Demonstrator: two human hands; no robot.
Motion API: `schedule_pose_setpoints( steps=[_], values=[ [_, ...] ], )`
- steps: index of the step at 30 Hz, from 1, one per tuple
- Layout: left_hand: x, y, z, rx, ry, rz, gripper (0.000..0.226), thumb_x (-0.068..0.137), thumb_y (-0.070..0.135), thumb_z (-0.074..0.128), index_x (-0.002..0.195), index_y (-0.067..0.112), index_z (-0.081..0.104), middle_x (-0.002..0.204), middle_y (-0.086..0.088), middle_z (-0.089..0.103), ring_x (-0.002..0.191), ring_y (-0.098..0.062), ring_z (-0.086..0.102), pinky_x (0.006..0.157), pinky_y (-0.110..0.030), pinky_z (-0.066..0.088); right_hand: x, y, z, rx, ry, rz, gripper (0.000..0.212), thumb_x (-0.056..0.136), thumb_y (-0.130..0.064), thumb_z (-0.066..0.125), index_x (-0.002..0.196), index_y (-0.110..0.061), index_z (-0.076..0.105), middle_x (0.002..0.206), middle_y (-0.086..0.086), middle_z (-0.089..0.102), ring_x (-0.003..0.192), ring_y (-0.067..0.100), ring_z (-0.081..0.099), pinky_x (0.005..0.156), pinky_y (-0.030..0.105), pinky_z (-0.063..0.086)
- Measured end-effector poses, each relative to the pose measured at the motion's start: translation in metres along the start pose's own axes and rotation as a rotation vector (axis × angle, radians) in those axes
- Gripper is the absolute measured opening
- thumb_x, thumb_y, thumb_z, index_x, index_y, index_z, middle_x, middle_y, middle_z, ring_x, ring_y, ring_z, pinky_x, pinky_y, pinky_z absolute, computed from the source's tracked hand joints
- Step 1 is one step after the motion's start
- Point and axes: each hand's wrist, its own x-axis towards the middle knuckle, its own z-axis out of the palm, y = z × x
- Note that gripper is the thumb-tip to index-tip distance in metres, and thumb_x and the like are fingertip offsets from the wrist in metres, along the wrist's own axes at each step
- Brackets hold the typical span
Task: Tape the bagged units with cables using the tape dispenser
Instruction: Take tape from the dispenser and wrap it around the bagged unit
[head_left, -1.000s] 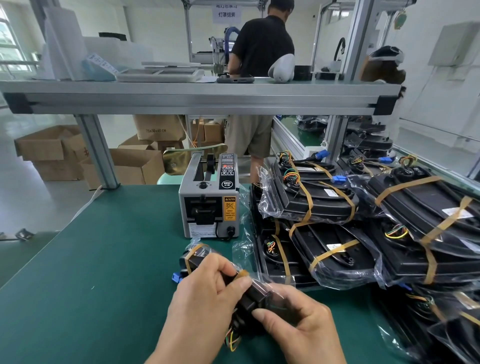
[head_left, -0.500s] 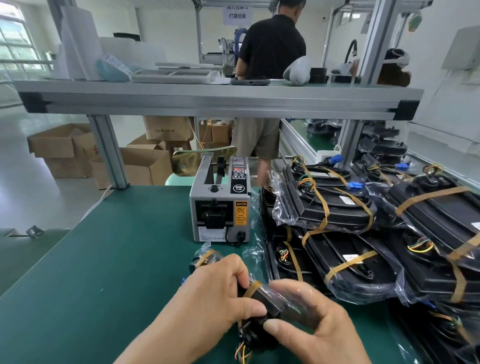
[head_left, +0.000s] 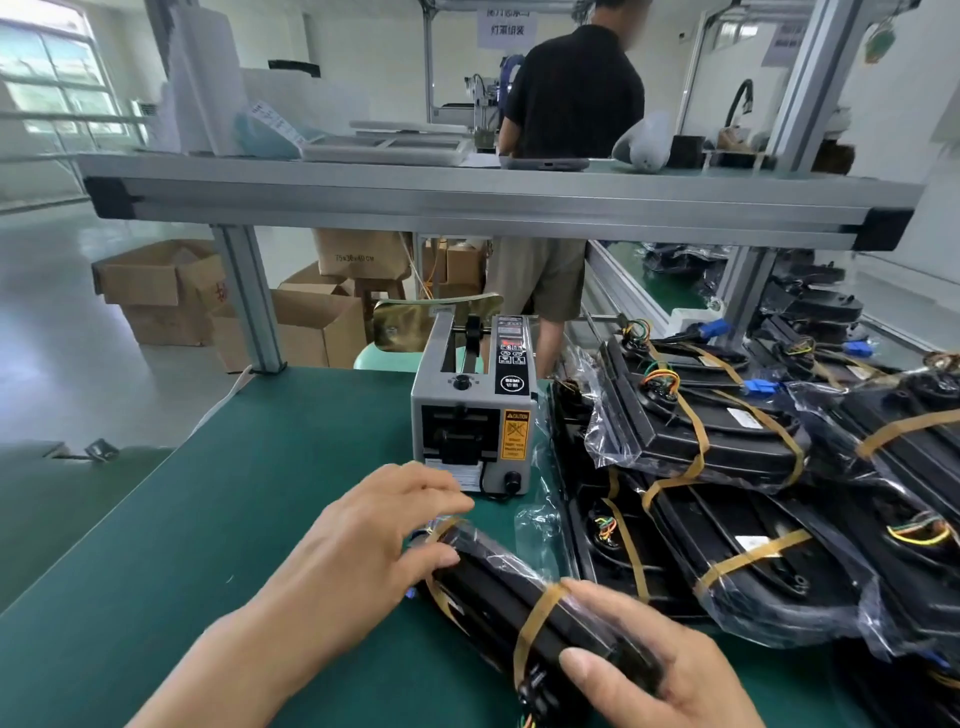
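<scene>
A black bagged unit (head_left: 511, 590) with two brown tape bands lies tilted on the green table (head_left: 208, 519) in front of me. My right hand (head_left: 660, 670) grips its near end, thumb across the top. My left hand (head_left: 379, 535) rests on its far left side with fingers extended toward the tape dispenser (head_left: 475, 410). The grey dispenser stands just behind the unit. Coloured cable ends show below the unit's near end.
A pile of taped bagged units (head_left: 727, 467) fills the table's right side. An aluminium shelf (head_left: 467, 202) spans overhead. A person in a black shirt (head_left: 571, 93) stands beyond it. Cardboard boxes (head_left: 166, 291) sit on the floor at left.
The unit has turned lengthwise and moved up into fuller view. My left hand has opened its grip and slid toward the dispenser. The camera has moved closer.
</scene>
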Motion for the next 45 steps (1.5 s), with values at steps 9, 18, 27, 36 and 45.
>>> schedule_pose_setpoints(
  steps=[9, 18, 27, 36, 45],
  values=[
    [0.012, -0.003, 0.007, -0.007, 0.042, 0.186, 0.013, 0.092, 0.025, 0.060, 0.093, 0.023, 0.072, 0.094, 0.017, 0.067, 0.090, -0.001, 0.063, 0.080, -0.023, 0.051, 0.007, -0.025, -0.007, -0.210, -0.041, 0.054, 0.057, 0.065, -0.066, 0.075, 0.118, -0.056, 0.058, 0.111, -0.049, 0.059, 0.108, -0.021, 0.057, 0.101, 0.013, 0.046],
    [0.036, 0.004, 0.010, -0.164, -0.074, 0.040, 0.029, 0.090, 0.006, 0.064, 0.075, 0.030, 0.064, 0.076, 0.017, 0.062, 0.073, -0.006, 0.058, 0.065, -0.015, 0.042, 0.088, -0.067, 0.010, -0.716, -0.159, -0.061, 0.032, 0.087, -0.055, 0.066, 0.090, -0.023, 0.063, 0.088, -0.005, 0.067, 0.085, 0.016, 0.063, 0.079, 0.036, 0.053],
    [0.063, -0.002, 0.032, -0.638, 0.192, -0.451, 0.012, 0.090, 0.020, 0.069, 0.085, 0.027, 0.078, 0.077, 0.011, 0.073, 0.067, -0.001, 0.064, 0.066, -0.014, 0.050, 0.092, -0.035, -0.005, -0.579, -0.020, -0.017, 0.030, 0.096, -0.043, 0.060, 0.073, -0.024, 0.053, 0.070, -0.008, 0.057, 0.065, 0.007, 0.052, 0.061, 0.026, 0.042],
    [0.119, -0.018, 0.049, -1.273, 0.227, -1.146, 0.023, 0.097, 0.022, 0.062, 0.076, 0.013, 0.063, 0.048, 0.007, 0.053, 0.041, -0.002, 0.042, 0.047, -0.015, 0.035, 0.081, -0.027, 0.006, -0.372, 0.070, 0.022, 0.030, 0.098, -0.038, 0.055, 0.076, -0.018, 0.053, 0.061, -0.005, 0.052, 0.055, 0.007, 0.043, 0.056, 0.028, 0.038],
    [0.135, -0.017, 0.069, -1.391, 0.470, -1.257, 0.008, 0.090, 0.010, 0.059, 0.097, 0.015, 0.058, 0.054, 0.004, 0.052, 0.030, -0.004, 0.039, 0.032, -0.012, 0.032, 0.082, -0.025, 0.008, -0.326, 0.065, 0.031, 0.030, 0.098, -0.038, 0.056, 0.076, -0.017, 0.053, 0.062, -0.005, 0.052, 0.057, 0.010, 0.044, 0.057, 0.033, 0.040]
  ],
)
